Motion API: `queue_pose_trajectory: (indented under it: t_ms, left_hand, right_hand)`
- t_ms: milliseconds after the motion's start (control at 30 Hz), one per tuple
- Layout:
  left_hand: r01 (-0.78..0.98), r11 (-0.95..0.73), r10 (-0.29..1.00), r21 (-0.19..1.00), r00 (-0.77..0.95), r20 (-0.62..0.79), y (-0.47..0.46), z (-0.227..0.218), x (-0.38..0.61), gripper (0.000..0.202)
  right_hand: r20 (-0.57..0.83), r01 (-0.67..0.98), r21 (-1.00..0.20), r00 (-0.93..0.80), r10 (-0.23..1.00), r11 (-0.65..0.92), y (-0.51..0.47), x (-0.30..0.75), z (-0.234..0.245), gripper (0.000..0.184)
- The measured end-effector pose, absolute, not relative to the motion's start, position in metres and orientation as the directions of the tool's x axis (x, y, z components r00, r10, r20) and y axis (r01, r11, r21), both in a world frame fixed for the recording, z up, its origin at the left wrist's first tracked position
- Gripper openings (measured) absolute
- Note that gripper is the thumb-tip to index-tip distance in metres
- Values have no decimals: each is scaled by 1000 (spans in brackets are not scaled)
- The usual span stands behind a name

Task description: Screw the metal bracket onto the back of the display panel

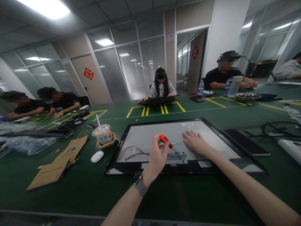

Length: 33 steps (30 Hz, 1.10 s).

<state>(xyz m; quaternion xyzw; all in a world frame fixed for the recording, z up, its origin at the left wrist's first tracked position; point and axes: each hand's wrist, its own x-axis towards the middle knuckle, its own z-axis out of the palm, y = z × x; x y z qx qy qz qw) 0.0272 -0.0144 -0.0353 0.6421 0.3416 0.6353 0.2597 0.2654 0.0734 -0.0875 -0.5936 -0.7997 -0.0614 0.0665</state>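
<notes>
Over the panel (pixel 155 130), left hand (pixel 157 153) holding screwdriver (pixel 166 141), label (pixel 187 124) seemingly printed

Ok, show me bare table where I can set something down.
The green tabletop is bare between left forearm and right forearm, nearside of the panel, and between left forearm, mouse and paper bag. Crowded: farther left, around cup and plastic wrap; right, by the dark slab and white object.
</notes>
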Motion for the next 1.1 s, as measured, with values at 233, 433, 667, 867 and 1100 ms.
queue_pose_trajectory:
  t_ms: [233,433,667,867,1100]
  left_hand:
    - [155,-644,756,749,-17,654,-14,-37,27,33]
    - [226,-661,736,716,5,677,-13,-37,27,32]
    - [186,-667,745,722,124,656,-11,-28,29,31]
    - [47,-592,737,804,436,517,-8,14,39,26]
    - [98,-658,743,746,243,624,3,29,57,17]
  right_hand:
    - [173,960,28,-278,945,277,74,264,-87,57]
    - [155,957,50,-289,945,285,71,263,-82,58]
    - [176,959,35,-283,943,282,70,262,-82,55]
    - [188,959,49,-283,941,278,72,261,-85,55]
    - [144,966,41,-260,955,257,72,260,-84,56]
